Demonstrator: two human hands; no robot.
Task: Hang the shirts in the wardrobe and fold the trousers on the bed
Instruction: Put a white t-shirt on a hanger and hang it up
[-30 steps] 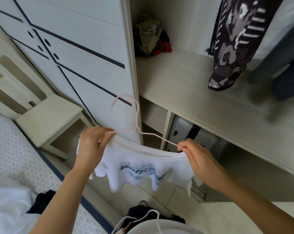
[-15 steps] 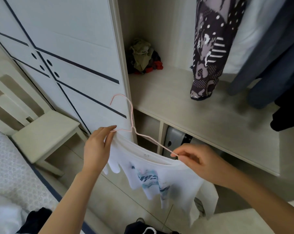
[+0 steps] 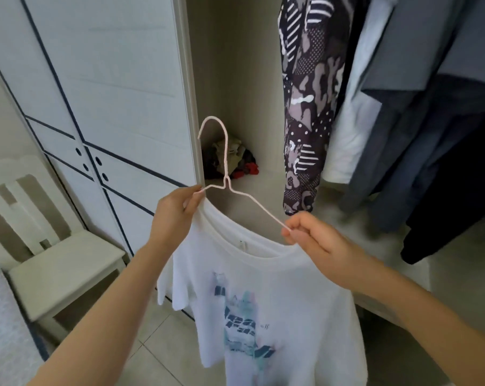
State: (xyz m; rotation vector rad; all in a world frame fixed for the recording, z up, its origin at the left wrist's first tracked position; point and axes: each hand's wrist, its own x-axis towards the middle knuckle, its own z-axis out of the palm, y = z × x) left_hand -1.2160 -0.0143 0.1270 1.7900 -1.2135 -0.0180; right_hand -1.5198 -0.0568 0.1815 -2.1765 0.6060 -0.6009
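Observation:
A white T-shirt [image 3: 266, 296] with a blue-green print hangs from a thin pink wire hanger [image 3: 225, 162], its hook pointing up in front of the open wardrobe [image 3: 235, 79]. My left hand [image 3: 177, 210] pinches the hanger's left shoulder together with the shirt's collar. My right hand [image 3: 316, 235] pinches the hanger's right arm at the collar's other side. The lower part of the hanger is hidden inside the shirt.
Hanging in the wardrobe are a dark patterned garment [image 3: 308, 107], a white one and grey-blue jackets [image 3: 419, 121]. A heap of clothes [image 3: 230, 160] lies on the wardrobe shelf. The white sliding door [image 3: 102, 93] is at left, a white chair [image 3: 54, 263] below it, bed edge [image 3: 4, 330] bottom left.
Both hands have lifted the hanger and shirt higher in front of the wardrobe opening. The shirt now hangs down full length, and my view has tilted up to the hanging clothes.

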